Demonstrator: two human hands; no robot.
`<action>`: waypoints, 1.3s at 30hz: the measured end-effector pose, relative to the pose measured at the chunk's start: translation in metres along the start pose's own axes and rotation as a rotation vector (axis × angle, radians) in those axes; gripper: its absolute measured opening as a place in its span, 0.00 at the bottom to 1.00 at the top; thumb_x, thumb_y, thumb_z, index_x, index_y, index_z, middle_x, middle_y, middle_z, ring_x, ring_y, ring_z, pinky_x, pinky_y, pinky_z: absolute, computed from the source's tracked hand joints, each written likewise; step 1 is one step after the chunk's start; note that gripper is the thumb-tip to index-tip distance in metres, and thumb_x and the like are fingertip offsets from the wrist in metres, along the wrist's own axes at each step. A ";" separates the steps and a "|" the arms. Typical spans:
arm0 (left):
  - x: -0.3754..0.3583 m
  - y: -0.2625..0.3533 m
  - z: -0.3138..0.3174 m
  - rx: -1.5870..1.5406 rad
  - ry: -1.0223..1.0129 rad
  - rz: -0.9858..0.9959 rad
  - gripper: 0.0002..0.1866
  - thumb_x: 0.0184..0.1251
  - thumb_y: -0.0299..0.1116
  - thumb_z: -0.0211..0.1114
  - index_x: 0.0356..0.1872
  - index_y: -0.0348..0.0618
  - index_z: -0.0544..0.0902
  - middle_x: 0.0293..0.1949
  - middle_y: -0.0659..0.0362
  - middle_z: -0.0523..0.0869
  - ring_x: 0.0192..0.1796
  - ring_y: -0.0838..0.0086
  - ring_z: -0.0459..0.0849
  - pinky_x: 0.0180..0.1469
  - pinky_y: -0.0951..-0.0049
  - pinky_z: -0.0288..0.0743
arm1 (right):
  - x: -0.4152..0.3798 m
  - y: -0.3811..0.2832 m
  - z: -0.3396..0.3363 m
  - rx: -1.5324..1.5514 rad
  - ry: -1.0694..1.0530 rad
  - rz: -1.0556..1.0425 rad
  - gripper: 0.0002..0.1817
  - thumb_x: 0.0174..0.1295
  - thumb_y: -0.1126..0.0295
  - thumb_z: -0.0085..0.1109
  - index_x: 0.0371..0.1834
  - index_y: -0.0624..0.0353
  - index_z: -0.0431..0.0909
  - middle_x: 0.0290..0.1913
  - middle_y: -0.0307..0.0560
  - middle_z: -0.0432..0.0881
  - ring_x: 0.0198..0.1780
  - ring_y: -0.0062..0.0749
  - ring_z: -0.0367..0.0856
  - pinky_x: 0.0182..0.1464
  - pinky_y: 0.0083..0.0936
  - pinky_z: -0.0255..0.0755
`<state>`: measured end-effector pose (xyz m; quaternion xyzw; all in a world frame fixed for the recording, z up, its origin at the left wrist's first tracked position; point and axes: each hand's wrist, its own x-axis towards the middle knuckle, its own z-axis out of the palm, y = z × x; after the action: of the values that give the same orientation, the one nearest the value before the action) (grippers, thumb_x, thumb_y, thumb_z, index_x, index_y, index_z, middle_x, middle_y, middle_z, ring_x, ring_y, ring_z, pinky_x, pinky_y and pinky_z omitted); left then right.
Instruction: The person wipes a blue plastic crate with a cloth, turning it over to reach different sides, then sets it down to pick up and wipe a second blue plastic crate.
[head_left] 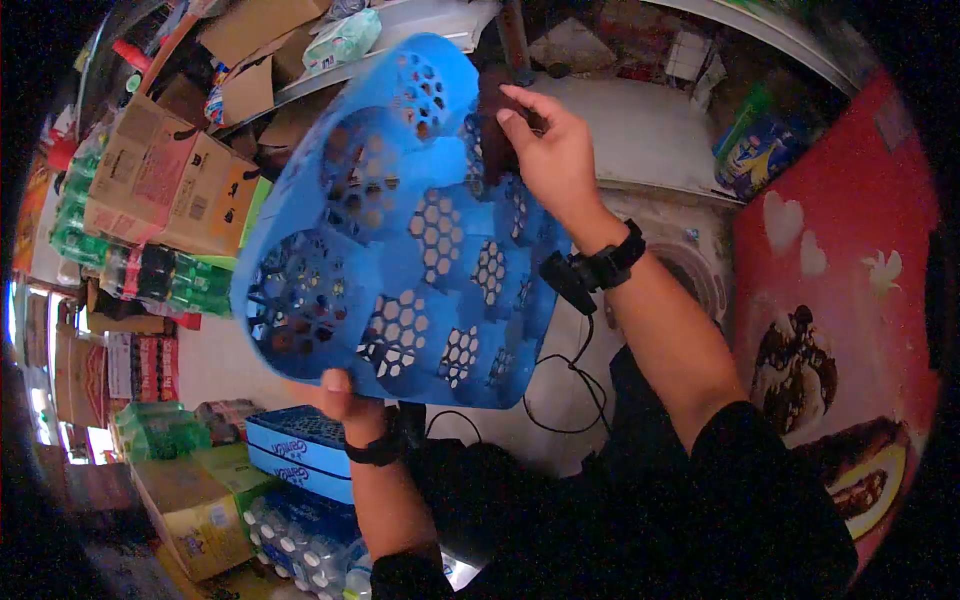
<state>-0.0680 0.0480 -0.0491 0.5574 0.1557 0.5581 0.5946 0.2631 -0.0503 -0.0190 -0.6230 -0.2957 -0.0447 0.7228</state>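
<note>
A blue plastic crate [400, 235] with honeycomb holes and rounded compartments is held up tilted in front of me. My left hand [345, 398] grips its lower rim, thumb on the near side and the other fingers hidden behind. At the upper right side of the crate, my right hand [550, 145] pinches a dark brown piece, perhaps a cloth [493, 125], between thumb and fingers. That piece overlaps the crate's edge in this view; its exact kind I cannot tell.
Cardboard boxes [165, 180] and green bottles [75, 215] are stacked on the left. Below them are a blue box [300, 440] and packed water bottles [305, 535]. A red panel [830, 250] stands on the right. A black cable [590, 385] hangs near my right wrist.
</note>
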 end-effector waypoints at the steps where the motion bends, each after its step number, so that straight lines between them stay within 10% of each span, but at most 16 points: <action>1: -0.003 -0.003 0.013 0.062 -0.025 0.058 0.48 0.56 0.51 0.75 0.74 0.37 0.65 0.67 0.49 0.74 0.66 0.57 0.77 0.64 0.53 0.76 | 0.000 -0.006 0.000 0.025 0.016 -0.011 0.14 0.64 0.71 0.67 0.52 0.59 0.88 0.52 0.54 0.87 0.48 0.43 0.87 0.53 0.33 0.79; 14: -0.005 0.008 0.048 0.263 -0.096 0.219 0.53 0.51 0.60 0.80 0.69 0.30 0.68 0.63 0.47 0.76 0.62 0.59 0.79 0.62 0.58 0.76 | 0.000 -0.014 -0.015 -0.440 -0.089 -0.603 0.14 0.63 0.77 0.62 0.51 0.60 0.87 0.53 0.55 0.87 0.52 0.53 0.86 0.58 0.40 0.80; 31: 0.005 0.000 0.039 0.160 0.056 0.197 0.49 0.53 0.53 0.80 0.69 0.33 0.68 0.61 0.49 0.77 0.62 0.59 0.79 0.63 0.56 0.77 | 0.012 -0.023 -0.020 0.404 -0.270 0.038 0.13 0.70 0.76 0.62 0.54 0.60 0.88 0.50 0.41 0.90 0.49 0.24 0.86 0.55 0.22 0.78; 39: 0.043 0.036 0.018 -0.054 0.281 -0.050 0.36 0.68 0.60 0.51 0.65 0.39 0.74 0.60 0.50 0.81 0.57 0.59 0.83 0.59 0.56 0.79 | 0.005 0.006 -0.035 -0.101 -0.405 -0.302 0.14 0.62 0.75 0.63 0.51 0.57 0.88 0.51 0.51 0.90 0.54 0.39 0.88 0.58 0.30 0.79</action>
<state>-0.0568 0.0665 0.0054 0.4535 0.2362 0.6196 0.5955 0.2821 -0.0798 -0.0234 -0.6035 -0.5214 -0.0410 0.6018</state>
